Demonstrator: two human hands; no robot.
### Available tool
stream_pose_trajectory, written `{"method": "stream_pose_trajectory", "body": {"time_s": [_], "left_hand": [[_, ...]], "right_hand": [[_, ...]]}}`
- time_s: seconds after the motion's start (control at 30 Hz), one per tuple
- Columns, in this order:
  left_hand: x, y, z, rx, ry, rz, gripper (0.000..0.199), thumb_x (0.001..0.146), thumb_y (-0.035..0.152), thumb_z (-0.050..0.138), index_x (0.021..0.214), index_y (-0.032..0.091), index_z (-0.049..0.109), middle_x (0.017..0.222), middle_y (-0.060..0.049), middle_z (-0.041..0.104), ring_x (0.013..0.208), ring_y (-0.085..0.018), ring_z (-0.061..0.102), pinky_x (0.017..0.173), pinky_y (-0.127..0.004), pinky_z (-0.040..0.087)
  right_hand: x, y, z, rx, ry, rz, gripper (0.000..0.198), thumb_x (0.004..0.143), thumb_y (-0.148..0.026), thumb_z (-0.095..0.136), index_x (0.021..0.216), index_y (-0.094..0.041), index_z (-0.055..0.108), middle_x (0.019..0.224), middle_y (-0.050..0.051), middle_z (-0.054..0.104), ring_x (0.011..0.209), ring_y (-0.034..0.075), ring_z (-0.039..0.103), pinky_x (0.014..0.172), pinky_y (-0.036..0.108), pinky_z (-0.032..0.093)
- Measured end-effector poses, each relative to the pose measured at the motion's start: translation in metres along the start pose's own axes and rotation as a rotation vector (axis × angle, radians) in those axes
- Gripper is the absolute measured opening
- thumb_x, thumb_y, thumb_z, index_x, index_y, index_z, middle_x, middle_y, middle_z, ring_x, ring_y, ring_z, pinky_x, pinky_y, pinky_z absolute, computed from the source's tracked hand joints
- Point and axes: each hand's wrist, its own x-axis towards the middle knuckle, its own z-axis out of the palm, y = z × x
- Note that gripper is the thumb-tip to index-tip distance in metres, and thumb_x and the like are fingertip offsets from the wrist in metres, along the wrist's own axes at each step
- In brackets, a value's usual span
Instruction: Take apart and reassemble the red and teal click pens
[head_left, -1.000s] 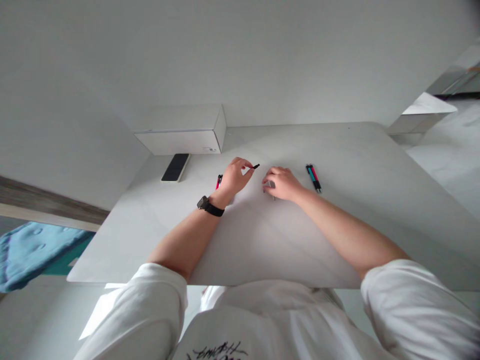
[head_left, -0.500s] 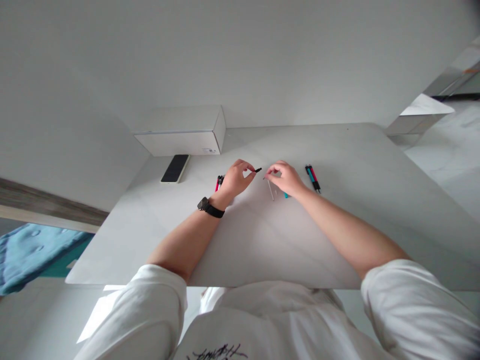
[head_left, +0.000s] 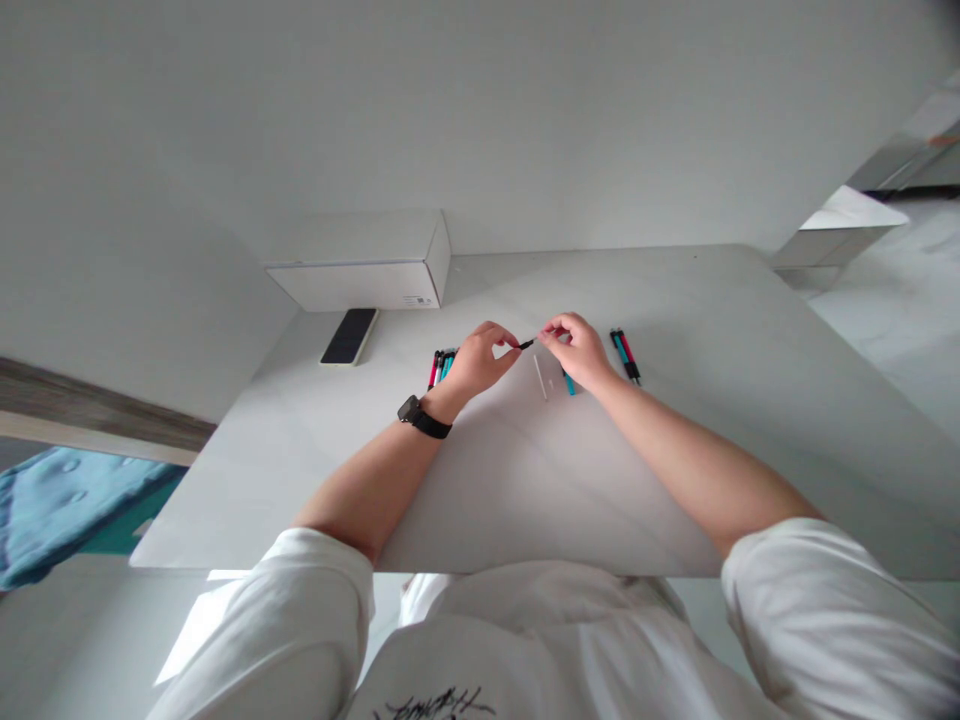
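Pinched in the fingertips of my left hand (head_left: 484, 358) is a short black pen part (head_left: 526, 345), pointing right. The fingers of my right hand (head_left: 576, 350) are closed at the far end of that part; what they hold, if anything, is too small to make out. Below the hands a thin white pen refill (head_left: 541, 378) lies on the table, with a tiny pale piece (head_left: 551, 384) beside it. A teal pen barrel (head_left: 569, 383) is partly hidden under my right hand. Several pens (head_left: 441, 366) lie left of my left wrist, partly covered by it.
Right of my right hand, a teal pen (head_left: 622, 350) and a red pen (head_left: 628, 352) lie side by side. A phone (head_left: 350, 337) rests at the left in front of a white box (head_left: 360, 285). The white table (head_left: 480, 500) meets a wall at the back.
My hands have come together, so the black pen part now reaches my right fingertips. My right hand has risen slightly, showing more of the teal barrel.
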Motion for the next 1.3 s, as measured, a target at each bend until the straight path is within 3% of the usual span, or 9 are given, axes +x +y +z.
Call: {"method": "stream_pose_trajectory", "body": {"time_s": [0.53, 0.77, 0.87, 1.0, 1.3], "left_hand": [[0.0, -0.001, 0.002, 0.017, 0.008, -0.046, 0.009, 0.095, 0.027, 0.071, 0.101, 0.023, 0.075, 0.106, -0.007, 0.07, 0.098, -0.02, 0.067, 0.09, -0.036, 0.056], [0.003, -0.009, 0.007, -0.09, 0.001, -0.127, 0.011, 0.095, 0.028, 0.07, 0.102, 0.022, 0.075, 0.106, -0.008, 0.072, 0.096, -0.019, 0.069, 0.085, -0.034, 0.057], [0.007, -0.015, 0.011, -0.22, 0.006, -0.203, 0.013, 0.095, 0.031, 0.069, 0.103, 0.021, 0.073, 0.102, -0.007, 0.075, 0.092, -0.018, 0.07, 0.084, -0.033, 0.056], [0.009, -0.023, 0.015, -0.351, 0.016, -0.266, 0.018, 0.094, 0.036, 0.068, 0.102, 0.021, 0.071, 0.096, -0.005, 0.075, 0.089, -0.017, 0.069, 0.081, -0.032, 0.056], [0.008, -0.02, 0.015, -0.383, 0.035, -0.313, 0.018, 0.095, 0.036, 0.065, 0.101, 0.02, 0.069, 0.096, -0.006, 0.075, 0.085, -0.016, 0.068, 0.08, -0.031, 0.055]], "right_hand": [[-0.003, -0.011, -0.003, -0.035, -0.025, -0.04, 0.027, 0.095, -0.052, 0.069, 0.091, -0.025, 0.07, 0.1, 0.007, 0.072, 0.091, 0.024, 0.067, 0.082, 0.04, 0.052], [-0.001, -0.011, -0.007, -0.06, -0.094, -0.111, 0.026, 0.102, -0.045, 0.06, 0.1, -0.026, 0.078, 0.105, 0.007, 0.074, 0.099, 0.024, 0.068, 0.086, 0.04, 0.054], [-0.001, -0.002, -0.008, -0.146, -0.15, -0.141, 0.018, 0.101, -0.033, 0.063, 0.105, -0.026, 0.079, 0.107, 0.007, 0.074, 0.098, 0.024, 0.068, 0.09, 0.04, 0.053], [-0.004, 0.01, -0.008, -0.416, -0.312, -0.19, 0.019, 0.095, -0.019, 0.069, 0.101, -0.03, 0.083, 0.108, 0.007, 0.075, 0.106, 0.027, 0.065, 0.096, 0.045, 0.047], [-0.006, 0.008, -0.005, -0.609, -0.409, -0.306, 0.012, 0.094, -0.022, 0.072, 0.093, -0.028, 0.082, 0.104, 0.009, 0.073, 0.105, 0.03, 0.06, 0.089, 0.046, 0.042]]}}
